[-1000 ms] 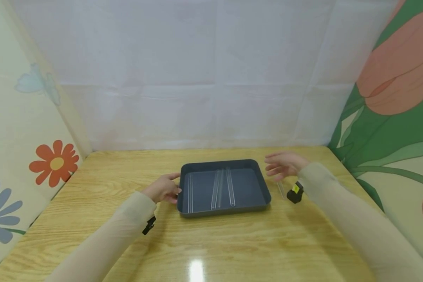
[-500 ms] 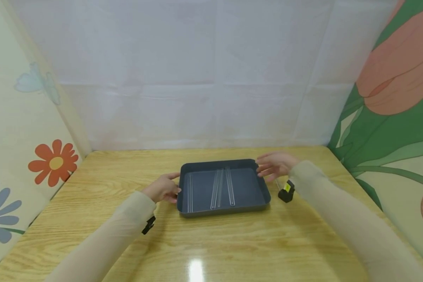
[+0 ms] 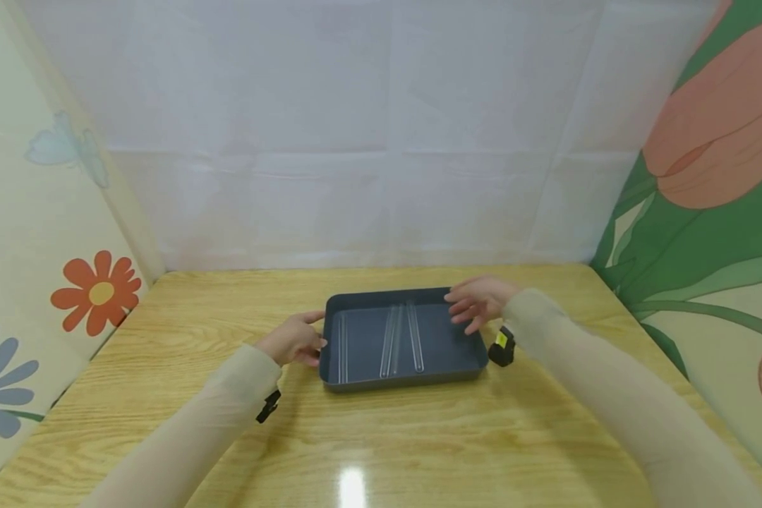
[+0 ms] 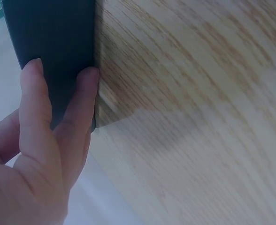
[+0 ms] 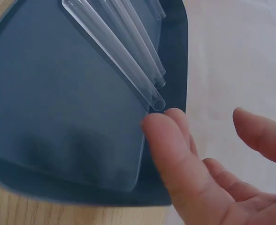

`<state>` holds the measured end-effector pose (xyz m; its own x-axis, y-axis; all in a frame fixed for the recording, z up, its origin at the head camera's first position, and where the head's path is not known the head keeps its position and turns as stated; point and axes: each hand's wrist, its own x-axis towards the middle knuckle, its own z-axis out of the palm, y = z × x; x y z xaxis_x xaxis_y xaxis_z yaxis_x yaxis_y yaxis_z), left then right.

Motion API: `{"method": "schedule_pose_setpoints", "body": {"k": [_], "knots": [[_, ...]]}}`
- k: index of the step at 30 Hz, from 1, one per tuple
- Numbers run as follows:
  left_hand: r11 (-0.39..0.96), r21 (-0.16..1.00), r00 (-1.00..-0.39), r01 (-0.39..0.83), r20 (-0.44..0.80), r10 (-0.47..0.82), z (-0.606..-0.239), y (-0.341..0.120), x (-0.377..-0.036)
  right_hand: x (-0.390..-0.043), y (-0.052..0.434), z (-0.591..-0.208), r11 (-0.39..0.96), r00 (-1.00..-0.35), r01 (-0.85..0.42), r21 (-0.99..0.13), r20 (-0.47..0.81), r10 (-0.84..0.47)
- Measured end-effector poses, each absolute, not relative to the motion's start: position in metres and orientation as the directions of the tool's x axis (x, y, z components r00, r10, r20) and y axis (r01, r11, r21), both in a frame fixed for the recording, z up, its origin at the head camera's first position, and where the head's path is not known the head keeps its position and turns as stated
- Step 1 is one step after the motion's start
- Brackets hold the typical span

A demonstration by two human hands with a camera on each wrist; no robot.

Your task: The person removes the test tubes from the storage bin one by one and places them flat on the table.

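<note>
A dark grey tray (image 3: 406, 379) sits mid-table with three clear glass tubes lying lengthwise in it: one by the left wall (image 3: 343, 346), two near the middle (image 3: 390, 342) (image 3: 415, 339). My left hand (image 3: 294, 340) rests against the tray's left outer wall, and the left wrist view shows its fingers (image 4: 39, 108) lying straight along that wall (image 4: 53, 37). My right hand (image 3: 476, 300) hovers over the tray's far right corner with fingers spread and holds nothing. In the right wrist view its fingertips (image 5: 164, 136) are just short of the open end of a tube (image 5: 128, 70).
The wooden table (image 3: 381, 437) is boxed in by a white cloth wall (image 3: 381, 141) behind and flower-printed panels on the left (image 3: 51, 268) and right (image 3: 705, 212). A black wrist camera (image 3: 500, 348) hangs under my right wrist beside the tray's right wall.
My right hand has moved left, from above the table beside the tray to over the tray's far right corner. The left hand and tray have stayed put.
</note>
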<state>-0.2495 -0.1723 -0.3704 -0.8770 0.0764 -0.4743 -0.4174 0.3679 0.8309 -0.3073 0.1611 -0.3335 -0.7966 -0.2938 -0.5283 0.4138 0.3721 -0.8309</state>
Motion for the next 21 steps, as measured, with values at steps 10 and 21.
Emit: {"method": "schedule_pose_setpoints", "body": {"k": [10,21], "knots": [[0.364,0.842,-0.883,-0.398,-0.46,0.098,-0.372,-0.173,-0.249,-0.308,0.145,-0.344,0.427,-0.793,0.415,-0.803,-0.55,-0.264],[0.369,0.835,-0.88,-0.408,-0.467,0.085,-0.371,-0.173,-0.25,-0.312,0.133,-0.35,0.428,-0.781,0.437,-0.791,-0.57,-0.257]]}}
